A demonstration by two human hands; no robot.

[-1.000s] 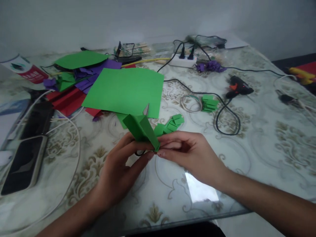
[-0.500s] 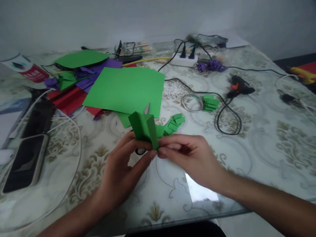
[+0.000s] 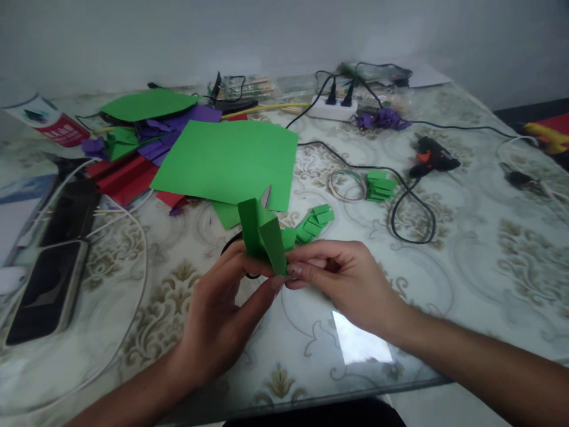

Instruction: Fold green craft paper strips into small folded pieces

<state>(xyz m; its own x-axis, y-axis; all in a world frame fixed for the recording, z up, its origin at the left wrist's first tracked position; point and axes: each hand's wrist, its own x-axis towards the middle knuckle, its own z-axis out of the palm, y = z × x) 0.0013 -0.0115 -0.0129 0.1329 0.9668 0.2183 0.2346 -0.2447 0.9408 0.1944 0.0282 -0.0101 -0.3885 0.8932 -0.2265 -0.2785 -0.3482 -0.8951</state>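
A folded strip of green paper [image 3: 267, 234] stands up between my two hands above the table. My left hand [image 3: 226, 296] holds its lower end, thumb and fingers pinched together. From the other side my right hand [image 3: 342, 270] grips the same lower corner with its fingertips. Behind the paper lies a pair of scissors [image 3: 265, 196], mostly hidden, with a blade tip and part of a dark handle showing. Small folded green pieces [image 3: 315, 222] rest just beyond my right fingers. A large green sheet [image 3: 226, 160] lies farther back.
Purple and red papers [image 3: 127, 178] are heaped at the left, near a phone [image 3: 47, 290] and a white cable. A black glue gun [image 3: 433, 155] lies at the right, its cord looping over the table. A power strip [image 3: 332, 108] and a roll of tape [image 3: 347, 185] sit behind.
The folded green paper has turned and leaned slightly to the right, its folded side now facing me more. Both hands keep their grip with small finger shifts.
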